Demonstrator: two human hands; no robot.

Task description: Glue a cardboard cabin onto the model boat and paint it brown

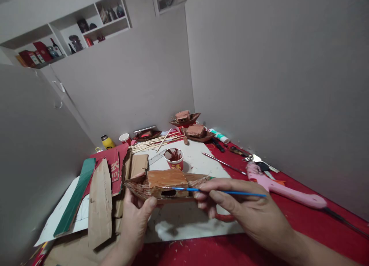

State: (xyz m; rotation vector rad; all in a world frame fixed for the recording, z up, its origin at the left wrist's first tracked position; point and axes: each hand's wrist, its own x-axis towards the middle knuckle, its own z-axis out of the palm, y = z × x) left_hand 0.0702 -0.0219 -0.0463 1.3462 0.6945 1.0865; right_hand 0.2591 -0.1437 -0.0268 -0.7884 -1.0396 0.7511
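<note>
Boat [161, 184], gripped by left hand [136, 218], has roof [167, 177] looking mostly painted; wall [182, 194] seems less finished, right hand [248, 204] pinching brush [186, 189]

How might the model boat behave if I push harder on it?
The model boat looks light, with the left hand gripping it toward one end. Its thin-looking wall may give around the dark side opening. The brown roof has a streaky coating, possibly wet, so pressing might smear it.

Left hand [135, 218], right hand [249, 206]: 2 | model boats [167, 178]: 4, one held, three at back | paper cups [176, 166]: 2 in plain sight | blue paintbrush [245, 193]: 1 | green strip [76, 197]: 1 | yellow bottle [108, 142]: 1 | pink corded tool [294, 195]: 1 | thin sticks [152, 144]: many, overlapping
</note>
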